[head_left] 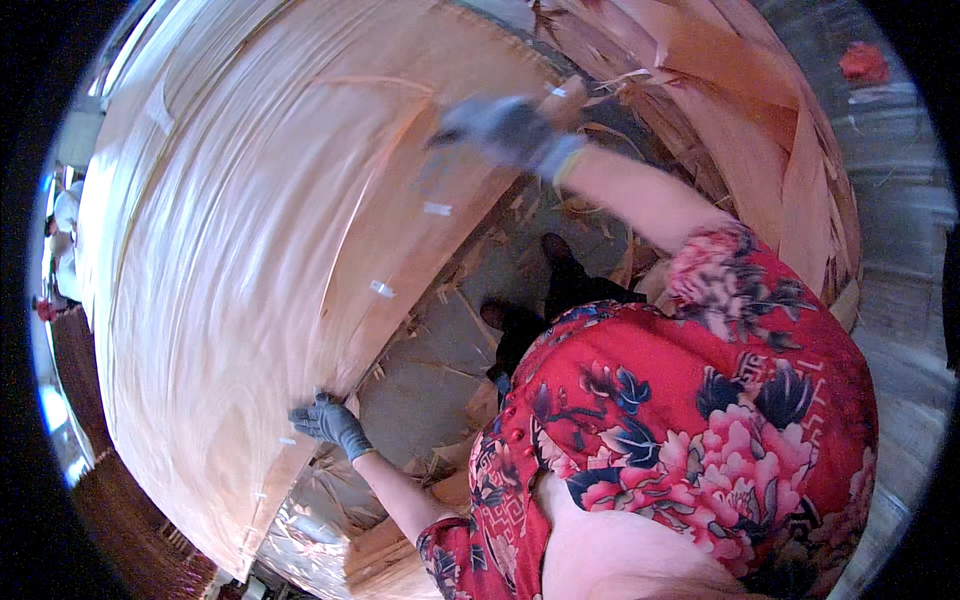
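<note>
A broad, thin sheet of pale wood veneer [230,250] fills the picture from 12 o'clock round to 8 o'clock, its grain running in long smooth streaks and its surface bowed, with small strips of white tape [383,289] stuck along its near edge. The left hand [328,421], in a dark grey knit glove, sits at 7 o'clock with its fingers curled shut over the sheet's lower edge. The right hand [497,130], gloved alike and blurred, is at 12 o'clock against the sheet's upper edge; whether its fingers clasp the edge cannot be told. At 1 to 3 o'clock lies a pile of reddish veneer offcuts [760,130], curled and splintered at their rims. Between sheet and pile the grey floor [425,375] is strewn with slivers, leaving a narrow strip where the person's dark shoes [500,316] stand
</note>
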